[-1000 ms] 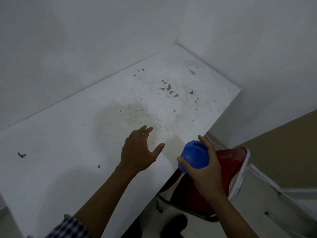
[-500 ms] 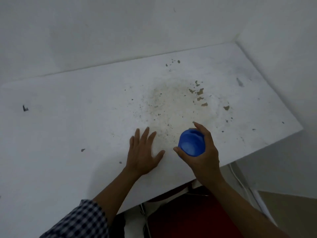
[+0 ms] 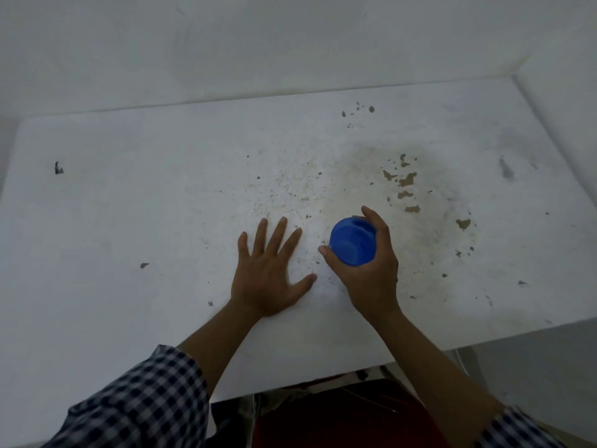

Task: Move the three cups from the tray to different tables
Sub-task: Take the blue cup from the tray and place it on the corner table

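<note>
Gripping a blue cup [image 3: 352, 242] just above the stained white desk [image 3: 161, 205], the right hand [image 3: 365, 270] wraps it at 3 o'clock of the left hand [image 3: 268, 273], which lies flat, fingers spread. Letting go tilted could tip it.

Red chair [image 3: 349, 418] beneath white wall [image 3: 258, 43]

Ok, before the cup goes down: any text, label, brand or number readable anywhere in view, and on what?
None: no readable text in this view.
blue cup, held in the right hand: plain, no label or print visible.
white table: only stains and chipped paint, no writing.
checked sleeve: pattern only.
left hand: flat on the table, holding nothing.
</note>
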A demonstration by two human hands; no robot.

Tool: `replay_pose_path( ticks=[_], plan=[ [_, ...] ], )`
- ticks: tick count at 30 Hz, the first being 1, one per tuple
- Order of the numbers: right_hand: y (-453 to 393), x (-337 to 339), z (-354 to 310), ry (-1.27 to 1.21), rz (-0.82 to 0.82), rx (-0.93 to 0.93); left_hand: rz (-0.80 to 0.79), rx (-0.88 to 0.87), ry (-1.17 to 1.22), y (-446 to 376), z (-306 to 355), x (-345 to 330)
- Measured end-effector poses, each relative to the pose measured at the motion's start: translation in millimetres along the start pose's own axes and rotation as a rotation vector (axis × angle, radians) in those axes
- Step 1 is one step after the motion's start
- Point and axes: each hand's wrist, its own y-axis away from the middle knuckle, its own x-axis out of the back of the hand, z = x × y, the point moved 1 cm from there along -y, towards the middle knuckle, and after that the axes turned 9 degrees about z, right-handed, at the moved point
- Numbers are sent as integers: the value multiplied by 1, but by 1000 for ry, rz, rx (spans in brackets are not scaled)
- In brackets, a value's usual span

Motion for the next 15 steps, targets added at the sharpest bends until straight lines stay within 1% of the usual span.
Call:
replay_pose_path(
  ticks=[9, 15],
  plan=[
    [-34, -22, 6, 3, 34, 48, -23, 50, -34, -3, 1, 1],
    [-53, -31, 8, -8, 31, 26, -44, 57, -33, -4, 1, 4]
  ],
)
